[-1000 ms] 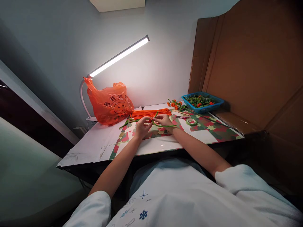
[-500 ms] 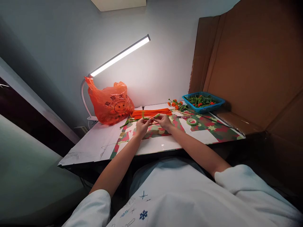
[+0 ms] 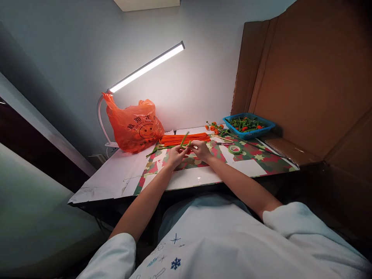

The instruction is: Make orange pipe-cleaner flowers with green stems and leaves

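Between the fingertips of both hands is a green pipe cleaner (image 3: 183, 139), bent, with one end sticking up. My left hand (image 3: 175, 155) pinches it from the left side. My right hand (image 3: 201, 150) has its fingers closed on the same piece, close beside the left fingertips. Just behind the hands lies a bundle of orange pipe cleaners (image 3: 186, 137). Several green pipe cleaners (image 3: 155, 149) lie left of the hands, in front of the orange bundle. The fingers partly hide the held piece.
A roll of green tape (image 3: 235, 149) and scissors (image 3: 223, 143) lie to the right. Orange flowers (image 3: 214, 127) and a blue basket (image 3: 250, 134) of green stems stand behind. An orange plastic bag (image 3: 133, 130) and a lit lamp (image 3: 148, 68) are at left; cardboard (image 3: 308, 85) walls the right.
The green pipe cleaner was spread between the hands; now one end points upward, more bent. My hands have come slightly closer together.
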A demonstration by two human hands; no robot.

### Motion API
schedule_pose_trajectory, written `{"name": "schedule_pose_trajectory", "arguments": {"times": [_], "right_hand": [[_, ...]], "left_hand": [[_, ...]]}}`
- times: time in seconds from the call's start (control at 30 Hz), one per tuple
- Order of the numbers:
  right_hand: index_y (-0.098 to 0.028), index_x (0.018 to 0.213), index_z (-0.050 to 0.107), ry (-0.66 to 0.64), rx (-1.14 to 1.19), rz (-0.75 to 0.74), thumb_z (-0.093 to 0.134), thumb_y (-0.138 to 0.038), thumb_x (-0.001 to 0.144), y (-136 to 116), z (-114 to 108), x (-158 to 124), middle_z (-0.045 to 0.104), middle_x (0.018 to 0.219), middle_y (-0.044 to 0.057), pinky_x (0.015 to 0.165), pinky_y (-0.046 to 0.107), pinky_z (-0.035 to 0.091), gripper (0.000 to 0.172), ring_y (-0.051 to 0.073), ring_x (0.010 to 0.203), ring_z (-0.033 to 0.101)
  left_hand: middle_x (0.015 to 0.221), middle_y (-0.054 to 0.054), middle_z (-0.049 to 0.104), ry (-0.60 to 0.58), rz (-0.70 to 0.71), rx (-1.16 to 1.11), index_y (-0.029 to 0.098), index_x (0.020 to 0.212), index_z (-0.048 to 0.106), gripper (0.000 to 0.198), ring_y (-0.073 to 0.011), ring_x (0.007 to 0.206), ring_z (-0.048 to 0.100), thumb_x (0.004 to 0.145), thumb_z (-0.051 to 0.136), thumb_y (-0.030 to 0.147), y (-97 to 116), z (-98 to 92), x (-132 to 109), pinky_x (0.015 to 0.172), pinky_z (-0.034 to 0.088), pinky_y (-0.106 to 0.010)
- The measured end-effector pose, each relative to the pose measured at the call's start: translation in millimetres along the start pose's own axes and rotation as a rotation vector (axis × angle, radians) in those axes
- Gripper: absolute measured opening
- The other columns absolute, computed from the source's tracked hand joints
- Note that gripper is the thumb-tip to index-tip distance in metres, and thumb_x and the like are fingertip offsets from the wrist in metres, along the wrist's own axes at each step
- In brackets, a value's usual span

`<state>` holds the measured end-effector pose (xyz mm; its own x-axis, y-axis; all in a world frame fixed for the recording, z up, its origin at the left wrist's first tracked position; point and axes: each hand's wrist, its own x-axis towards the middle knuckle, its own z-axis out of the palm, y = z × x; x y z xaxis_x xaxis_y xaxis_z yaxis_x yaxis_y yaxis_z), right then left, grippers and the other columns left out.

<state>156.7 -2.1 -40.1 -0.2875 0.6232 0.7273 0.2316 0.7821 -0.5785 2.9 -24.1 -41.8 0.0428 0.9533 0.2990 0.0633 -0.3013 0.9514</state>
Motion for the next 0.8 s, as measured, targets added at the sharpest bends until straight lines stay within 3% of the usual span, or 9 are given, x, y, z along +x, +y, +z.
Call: {"name": "schedule_pose_trajectory", "arguments": {"times": [0.13,0.33,0.53,0.63,0.8], "right_hand": [[-0.019,0.067,0.069,-0.005,-0.024,0.01,0.06,-0.033,0.084,2,0,1,0.065,0.066,0.003,0.064,0.029,0.044,0.023,0.016,0.064,0.056],[-0.018,0.083,0.067,0.26,0.023,0.169,0.063,-0.032,0.079,-3,-2,2,0.068,0.085,0.006,0.068,0.03,0.048,0.015,0.018,0.075,0.06],[-0.018,0.083,0.063,0.037,-0.046,0.047,0.067,-0.024,0.074,-8,12,-2,0.06,0.075,0.001,0.061,0.026,0.043,0.012,0.014,0.065,0.053],[-0.018,0.074,0.061,0.044,-0.089,0.04,0.066,-0.017,0.073,-7,16,-2,0.058,0.073,0.0,0.063,0.026,0.042,0.006,0.014,0.066,0.053],[-0.018,0.07,0.062,0.079,-0.143,-0.014,0.06,-0.015,0.079,-9,13,-4,0.06,0.073,0.002,0.068,0.028,0.043,0.009,0.016,0.071,0.056]], "left_hand": [[0.066,-0.006,0.07,0.003,-0.063,0.029,0.014,0.075,0.067,0.044,-0.019,0.063,0.067,0.056,0.082,0.051,1,1.1,-2,0.051,0.053,-0.026],[0.071,-0.005,0.07,0.128,-0.167,-0.055,0.015,0.069,0.062,0.039,-0.0151,0.061,0.065,0.058,0.081,0.047,-5,-1.2,1,0.058,0.054,-0.027],[0.076,-0.004,0.071,0.108,-0.017,-0.019,0.016,0.078,0.067,0.036,-0.0215,0.075,0.069,0.052,0.083,0.035,-10,-3.9,2,0.071,0.054,-0.033],[0.082,-0.006,0.073,0.046,0.003,-0.007,0.016,0.085,0.07,0.043,-0.0248,0.08,0.069,0.048,0.085,0.032,-10,-4.1,2,0.073,0.052,-0.033],[0.092,-0.008,0.074,-0.008,0.0,-0.119,0.017,0.089,0.071,0.045,-0.0268,0.092,0.069,0.05,0.086,0.034,-9,-3.8,1,0.083,0.052,-0.036]]}}
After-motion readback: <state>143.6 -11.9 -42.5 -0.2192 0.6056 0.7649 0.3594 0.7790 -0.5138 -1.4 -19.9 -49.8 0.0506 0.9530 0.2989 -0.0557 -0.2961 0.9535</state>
